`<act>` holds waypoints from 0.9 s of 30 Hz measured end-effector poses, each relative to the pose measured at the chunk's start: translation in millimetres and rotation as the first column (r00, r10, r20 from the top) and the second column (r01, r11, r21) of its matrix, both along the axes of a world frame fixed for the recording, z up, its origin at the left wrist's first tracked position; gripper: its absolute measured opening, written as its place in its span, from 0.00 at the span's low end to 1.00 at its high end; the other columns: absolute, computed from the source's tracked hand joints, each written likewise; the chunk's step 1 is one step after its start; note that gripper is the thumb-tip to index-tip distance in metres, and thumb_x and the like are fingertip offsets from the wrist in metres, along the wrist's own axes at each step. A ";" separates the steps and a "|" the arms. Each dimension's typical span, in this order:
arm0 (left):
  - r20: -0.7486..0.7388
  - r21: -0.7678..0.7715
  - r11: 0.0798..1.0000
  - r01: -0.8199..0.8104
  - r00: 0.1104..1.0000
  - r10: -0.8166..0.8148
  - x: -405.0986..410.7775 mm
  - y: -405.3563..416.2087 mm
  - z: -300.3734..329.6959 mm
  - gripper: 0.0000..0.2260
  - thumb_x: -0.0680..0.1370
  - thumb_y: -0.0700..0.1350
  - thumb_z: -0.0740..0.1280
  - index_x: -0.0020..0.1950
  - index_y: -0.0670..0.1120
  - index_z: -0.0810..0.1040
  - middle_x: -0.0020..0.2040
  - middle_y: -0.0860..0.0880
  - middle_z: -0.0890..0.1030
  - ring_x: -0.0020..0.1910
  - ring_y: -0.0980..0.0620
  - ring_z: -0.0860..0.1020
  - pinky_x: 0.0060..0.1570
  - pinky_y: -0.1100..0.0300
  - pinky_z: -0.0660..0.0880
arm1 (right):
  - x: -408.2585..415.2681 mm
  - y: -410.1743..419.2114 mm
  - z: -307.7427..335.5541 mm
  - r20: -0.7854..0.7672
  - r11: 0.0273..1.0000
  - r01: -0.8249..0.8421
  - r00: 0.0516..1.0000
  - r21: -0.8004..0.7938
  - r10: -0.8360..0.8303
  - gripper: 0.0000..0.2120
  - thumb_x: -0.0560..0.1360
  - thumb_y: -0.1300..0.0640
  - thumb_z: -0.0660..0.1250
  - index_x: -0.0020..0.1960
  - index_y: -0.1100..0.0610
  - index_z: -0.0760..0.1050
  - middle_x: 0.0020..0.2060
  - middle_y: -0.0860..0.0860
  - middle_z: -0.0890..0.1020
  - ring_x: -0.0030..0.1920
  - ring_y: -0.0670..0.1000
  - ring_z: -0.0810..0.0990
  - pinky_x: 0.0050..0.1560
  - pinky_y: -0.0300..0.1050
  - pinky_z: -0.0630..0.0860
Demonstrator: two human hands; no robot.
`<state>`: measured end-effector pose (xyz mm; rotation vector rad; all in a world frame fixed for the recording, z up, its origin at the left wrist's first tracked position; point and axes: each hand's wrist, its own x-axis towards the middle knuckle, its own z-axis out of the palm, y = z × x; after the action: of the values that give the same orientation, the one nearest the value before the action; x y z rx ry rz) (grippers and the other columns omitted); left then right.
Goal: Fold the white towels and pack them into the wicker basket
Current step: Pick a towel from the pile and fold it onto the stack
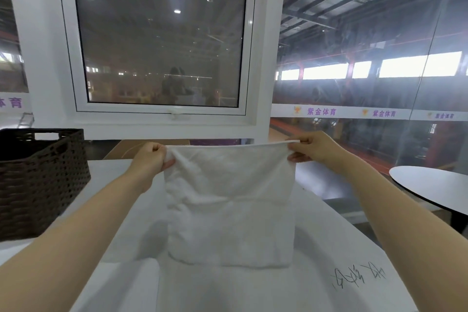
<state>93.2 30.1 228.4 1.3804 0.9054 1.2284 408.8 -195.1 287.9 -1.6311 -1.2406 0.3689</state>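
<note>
A white towel (229, 200) hangs in front of me, stretched flat between both hands. My left hand (152, 157) pinches its upper left corner and my right hand (310, 147) pinches its upper right corner. The towel's lower edge hangs just above or on the white table (336, 248); contact cannot be told. More white cloth (202, 289) lies on the table below it. The dark brown wicker basket (38, 180) stands at the left on the table, and its inside is in shadow.
A white wall with a large window (162, 40) rises behind the table. A round white table (435, 185) stands at the right. Black handwriting (359, 277) marks the table surface at the lower right. A glass wall runs along the right.
</note>
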 end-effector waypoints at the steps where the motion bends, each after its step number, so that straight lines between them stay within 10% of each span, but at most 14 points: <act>1: -0.001 0.001 1.000 -0.026 1.000 0.026 4.9 3.3 -0.3 0.08 0.81 0.39 0.59 0.42 0.43 0.70 0.45 0.46 0.72 0.41 0.51 0.76 0.58 0.51 0.78 | 1.2 4.9 -1.0 -0.015 0.998 0.033 0.999 0.057 -0.032 0.07 0.78 0.64 0.68 0.54 0.60 0.83 0.40 0.52 0.86 0.41 0.52 0.86 0.48 0.43 0.83; 12: 0.148 0.406 0.913 -0.048 0.989 -0.014 16.9 -29.0 13.4 0.03 0.83 0.43 0.59 0.49 0.48 0.71 0.45 0.53 0.75 0.45 0.59 0.78 0.52 0.59 0.79 | 11.0 -10.5 -12.2 -0.042 0.877 0.134 0.991 0.461 -0.129 0.10 0.77 0.61 0.69 0.56 0.54 0.84 0.51 0.48 0.86 0.55 0.49 0.83 0.60 0.44 0.78; 18: -0.317 0.214 0.913 0.348 0.909 -0.272 -34.3 -34.7 -51.5 0.07 0.83 0.44 0.61 0.50 0.42 0.75 0.44 0.46 0.77 0.45 0.51 0.80 0.56 0.49 0.79 | 14.1 -67.1 -51.1 -0.135 0.968 -0.156 0.982 -0.195 0.131 0.11 0.76 0.65 0.69 0.58 0.63 0.82 0.50 0.60 0.85 0.49 0.57 0.85 0.49 0.42 0.81; 27: -0.551 -0.499 0.553 0.667 0.249 -0.797 -70.4 -61.5 -96.4 0.06 0.82 0.44 0.63 0.51 0.42 0.76 0.43 0.47 0.79 0.44 0.50 0.78 0.50 0.55 0.77 | -0.9 -83.7 -103.7 -0.205 0.401 -0.363 0.900 -0.841 0.385 0.14 0.76 0.63 0.70 0.33 0.52 0.82 0.29 0.49 0.77 0.30 0.49 0.80 0.33 0.42 0.79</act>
<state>22.8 -31.3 132.1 1.8758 0.6557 -0.2321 407.8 -278.8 184.3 -2.1526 -1.5599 1.4970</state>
